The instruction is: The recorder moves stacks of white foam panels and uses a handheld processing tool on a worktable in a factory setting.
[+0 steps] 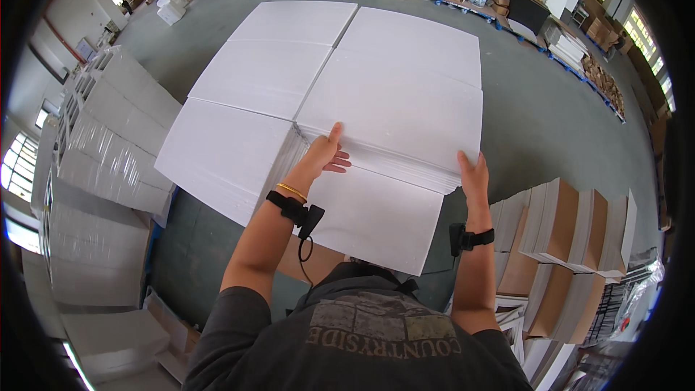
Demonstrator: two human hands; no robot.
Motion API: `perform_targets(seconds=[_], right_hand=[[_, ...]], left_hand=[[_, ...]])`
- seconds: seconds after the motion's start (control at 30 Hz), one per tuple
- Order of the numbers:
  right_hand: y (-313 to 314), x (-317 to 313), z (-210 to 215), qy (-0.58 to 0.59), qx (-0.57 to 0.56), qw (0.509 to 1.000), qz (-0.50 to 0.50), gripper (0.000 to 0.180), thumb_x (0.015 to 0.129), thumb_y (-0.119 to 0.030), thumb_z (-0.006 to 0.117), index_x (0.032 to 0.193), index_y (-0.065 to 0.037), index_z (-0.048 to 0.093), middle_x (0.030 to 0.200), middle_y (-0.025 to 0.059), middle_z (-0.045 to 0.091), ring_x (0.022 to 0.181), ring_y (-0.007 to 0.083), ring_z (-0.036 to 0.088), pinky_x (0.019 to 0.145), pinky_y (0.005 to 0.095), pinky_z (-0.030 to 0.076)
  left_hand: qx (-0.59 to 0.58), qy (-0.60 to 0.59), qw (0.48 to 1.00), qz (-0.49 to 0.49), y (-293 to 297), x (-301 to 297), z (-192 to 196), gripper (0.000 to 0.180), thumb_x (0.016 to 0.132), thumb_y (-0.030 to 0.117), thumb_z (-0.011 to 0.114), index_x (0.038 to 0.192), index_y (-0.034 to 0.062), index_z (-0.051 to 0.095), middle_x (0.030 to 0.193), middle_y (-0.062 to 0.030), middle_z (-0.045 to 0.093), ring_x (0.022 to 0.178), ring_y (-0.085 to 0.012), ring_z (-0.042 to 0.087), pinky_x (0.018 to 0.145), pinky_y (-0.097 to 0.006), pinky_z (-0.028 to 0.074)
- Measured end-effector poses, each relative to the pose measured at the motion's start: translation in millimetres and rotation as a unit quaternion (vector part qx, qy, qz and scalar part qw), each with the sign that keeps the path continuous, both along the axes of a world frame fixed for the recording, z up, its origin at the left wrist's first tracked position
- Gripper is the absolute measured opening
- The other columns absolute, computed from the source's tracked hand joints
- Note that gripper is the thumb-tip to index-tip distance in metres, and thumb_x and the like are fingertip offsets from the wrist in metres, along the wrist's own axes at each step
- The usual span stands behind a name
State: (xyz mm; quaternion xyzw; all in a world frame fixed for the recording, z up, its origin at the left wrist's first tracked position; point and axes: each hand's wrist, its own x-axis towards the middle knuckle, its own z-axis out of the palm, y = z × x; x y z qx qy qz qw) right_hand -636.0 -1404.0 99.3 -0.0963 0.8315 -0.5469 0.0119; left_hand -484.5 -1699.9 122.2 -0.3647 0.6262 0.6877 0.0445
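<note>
White sheets, foam board or card by their look, lie in side-by-side stacks in front of me. My left hand [329, 154] is at the near left edge of the middle stack [391, 112]. Its thumb points up against that edge, and its fingers stretch out over a lower stack [369, 210] closer to me. At the middle stack's near right corner is my right hand [474, 172], thumb at the front edge and fingers extended along the side. Both hands look open, neither wrapped round a sheet. Layered sheet edges show between them.
More white stacks [224, 148] adjoin on the left and far side. Film-wrapped stacks [108, 152] stand at the left. Brown and white cartons [561, 224] are piled at my right. Loaded blue pallets [532, 42] line the far floor.
</note>
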Motion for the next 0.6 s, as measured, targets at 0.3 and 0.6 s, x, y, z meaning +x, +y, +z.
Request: perform_targets(seconds=[0.3,0.6], right_hand=[[-0.5,-2.6,9.7,-0.006,0.045,0.999,0.021,0.058,0.078,-0.037,0.057,0.113,0.007,0.045,0.107,0.0223,0.055,0.101,0.0326,0.053,0.086,0.0353,0.040],[12.3,-12.4,5.3,-0.132,-0.108,0.982,0.078,0.056,0.079,-0.038,0.059,0.112,0.005,0.048,0.105,0.0130,0.056,0.096,0.0185,0.052,0.083,0.0283,0.039]], left_hand=[[0.024,0.000,1.000,-0.004,-4.9,-2.7,2.3,0.091,0.079,0.062,0.040,0.117,-0.0199,0.027,0.105,-0.0309,0.049,0.083,-0.0345,0.061,0.066,-0.039,0.054],[0.049,-0.034,0.998,-0.009,-2.9,-14.4,14.4,0.107,0.072,0.072,0.042,0.117,-0.0238,0.022,0.109,-0.0340,0.044,0.091,-0.0359,0.058,0.071,-0.040,0.053]])
